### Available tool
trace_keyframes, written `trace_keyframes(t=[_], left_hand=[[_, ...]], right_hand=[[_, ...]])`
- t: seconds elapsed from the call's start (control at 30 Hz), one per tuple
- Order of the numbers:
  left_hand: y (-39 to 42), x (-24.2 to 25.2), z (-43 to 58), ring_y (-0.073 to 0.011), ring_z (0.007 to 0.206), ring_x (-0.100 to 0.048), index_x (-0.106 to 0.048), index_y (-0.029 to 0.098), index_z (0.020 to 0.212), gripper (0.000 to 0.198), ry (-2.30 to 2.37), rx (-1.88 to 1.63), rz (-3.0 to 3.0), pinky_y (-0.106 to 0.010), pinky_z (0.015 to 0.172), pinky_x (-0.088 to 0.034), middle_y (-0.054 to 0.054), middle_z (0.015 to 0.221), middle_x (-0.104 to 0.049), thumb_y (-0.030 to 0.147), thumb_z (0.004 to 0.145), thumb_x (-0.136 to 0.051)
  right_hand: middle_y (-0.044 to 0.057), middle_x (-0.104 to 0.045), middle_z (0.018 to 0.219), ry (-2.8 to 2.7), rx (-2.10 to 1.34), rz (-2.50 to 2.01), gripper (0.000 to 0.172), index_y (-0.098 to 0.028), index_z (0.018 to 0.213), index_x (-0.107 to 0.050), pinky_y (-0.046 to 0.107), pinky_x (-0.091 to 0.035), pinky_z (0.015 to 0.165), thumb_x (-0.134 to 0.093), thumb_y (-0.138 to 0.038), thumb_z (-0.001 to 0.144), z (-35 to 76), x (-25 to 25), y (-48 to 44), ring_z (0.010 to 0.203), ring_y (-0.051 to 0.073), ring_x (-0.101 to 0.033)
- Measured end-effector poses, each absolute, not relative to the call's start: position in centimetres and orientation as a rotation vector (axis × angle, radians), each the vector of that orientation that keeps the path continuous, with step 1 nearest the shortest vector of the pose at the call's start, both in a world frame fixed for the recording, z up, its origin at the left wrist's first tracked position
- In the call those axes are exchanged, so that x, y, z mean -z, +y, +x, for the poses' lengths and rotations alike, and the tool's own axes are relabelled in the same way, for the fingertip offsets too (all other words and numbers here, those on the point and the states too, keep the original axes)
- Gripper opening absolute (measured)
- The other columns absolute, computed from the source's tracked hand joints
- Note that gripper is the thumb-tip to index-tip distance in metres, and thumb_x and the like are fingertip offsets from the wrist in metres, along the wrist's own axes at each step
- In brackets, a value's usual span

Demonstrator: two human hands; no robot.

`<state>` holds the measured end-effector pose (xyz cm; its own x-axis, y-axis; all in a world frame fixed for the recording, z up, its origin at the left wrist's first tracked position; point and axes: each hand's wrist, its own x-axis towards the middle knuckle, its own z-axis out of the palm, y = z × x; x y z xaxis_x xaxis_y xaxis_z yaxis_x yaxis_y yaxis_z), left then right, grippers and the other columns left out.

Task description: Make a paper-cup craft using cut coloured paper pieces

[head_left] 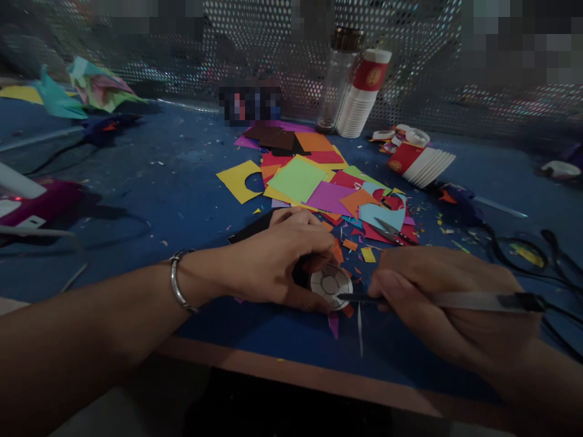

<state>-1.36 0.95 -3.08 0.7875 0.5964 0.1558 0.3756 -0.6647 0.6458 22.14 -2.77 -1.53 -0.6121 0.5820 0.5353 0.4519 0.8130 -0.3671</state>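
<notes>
My left hand (291,261), with a silver bangle at its wrist, grips a small white paper disc (331,280) by its left edge between thumb and fingers. An inner circle and short lines are drawn in dark ink on the disc. What lies behind the disc, under my fingers, is hidden. In my right hand (437,303) is a pen (478,300) with a clear barrel and dark ends. Its tip touches the lower right part of the disc. Scissors (392,233) lie just beyond my right hand, on coloured paper.
Coloured paper sheets (298,179) and small scraps cover the table's middle. Paper cups (362,100) and a clear bottle (334,85) stand before the perforated panel. More cups (421,165) lie right. Glue guns (460,200) with cords rest right and left. Folded paper (100,85) lies far left.
</notes>
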Motion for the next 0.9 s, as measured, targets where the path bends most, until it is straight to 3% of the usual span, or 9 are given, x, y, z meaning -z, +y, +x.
trace_keyframes(t=[0.9], left_hand=[[0.91,3.02,-1.5,-0.021,0.093,-0.046,-0.044,0.021,0.077,0.044,0.711,-0.463,2.365,-0.036,0.087,-0.026,0.002,0.088,-0.059,0.05,0.079,-0.077]], right_hand=[[-0.005,-0.056,0.055,-2.326,-0.293,-0.743,0.024,-0.023,0.076,-0.056,0.024,-0.039,0.047,-0.048,-0.013,0.096,21.86,1.17,-2.69,0.046,0.009,-0.052]])
